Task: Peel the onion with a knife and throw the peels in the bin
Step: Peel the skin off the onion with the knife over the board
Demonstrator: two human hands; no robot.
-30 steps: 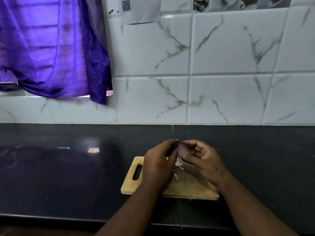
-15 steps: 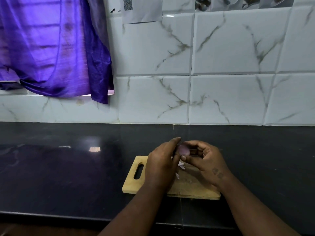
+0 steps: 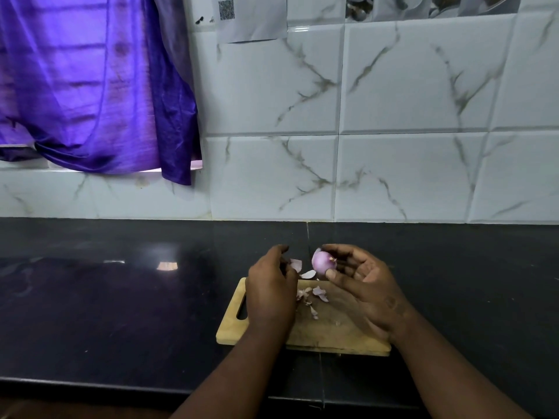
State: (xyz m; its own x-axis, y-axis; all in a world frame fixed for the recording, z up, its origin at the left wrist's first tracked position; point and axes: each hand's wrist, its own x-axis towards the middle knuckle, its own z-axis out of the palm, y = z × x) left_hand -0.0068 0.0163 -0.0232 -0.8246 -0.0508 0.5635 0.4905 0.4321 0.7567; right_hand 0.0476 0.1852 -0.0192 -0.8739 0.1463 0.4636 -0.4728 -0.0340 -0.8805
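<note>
White marble tiles (image 3: pixel 272 86) back our dark table (image 3: pixel 121 297), a purple cloth (image 3: pixel 90 86) hanging at left. From the head camera, our right hand (image 3: pixel 360 285) pinches the small onion (image 3: pixel 320 265) in its fingertips above the cutting board (image 3: pixel 335 331); our left hand (image 3: pixel 270 293) curls close around a loose peel (image 3: pixel 296 264), just beside it. More peels (image 3: pixel 314 294) lie on the board. We see no knife or bin. Risks, we judge: the smooth onion slipping free, or light scraps drifting onto the table and missing the bin.
</note>
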